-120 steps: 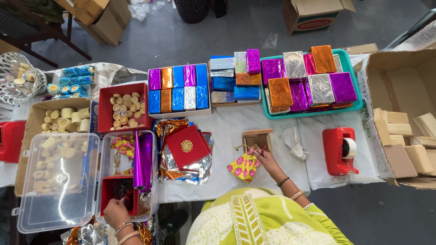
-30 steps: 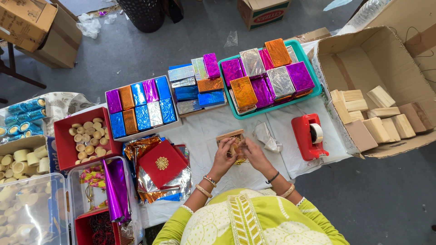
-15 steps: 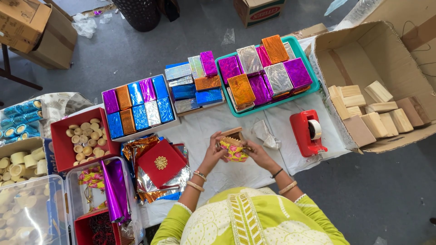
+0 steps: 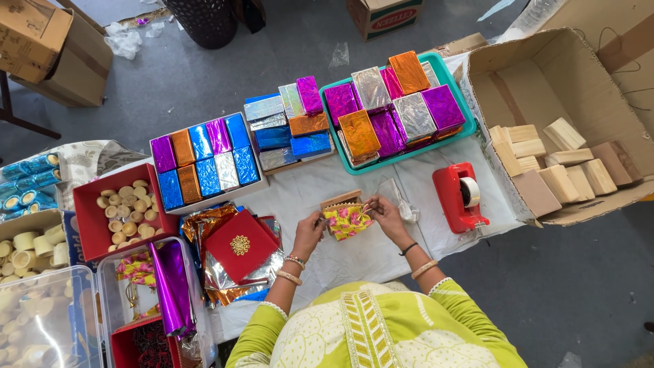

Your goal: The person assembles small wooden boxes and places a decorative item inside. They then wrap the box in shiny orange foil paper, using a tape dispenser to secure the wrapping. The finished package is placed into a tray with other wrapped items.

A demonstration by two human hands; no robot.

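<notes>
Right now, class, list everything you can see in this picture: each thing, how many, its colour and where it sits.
Patterned pouch: one, yellow and pink, table centre, held over a small wooden box.
Foil-wrapped boxes: many, purple, blue, orange, silver; white tray left, loose stack centre.
Teal tray: one, holds more foil boxes.
Tape dispenser: one, red, right of the pouch.
Cardboard box: one, brown, far right, holds plain wooden blocks.
Red lid: one, gold ornament, on foil sheets.
Red tray: one, holds small tan cups.
Left hand: on the pouch's left edge.
Right hand: on its right edge.
</notes>
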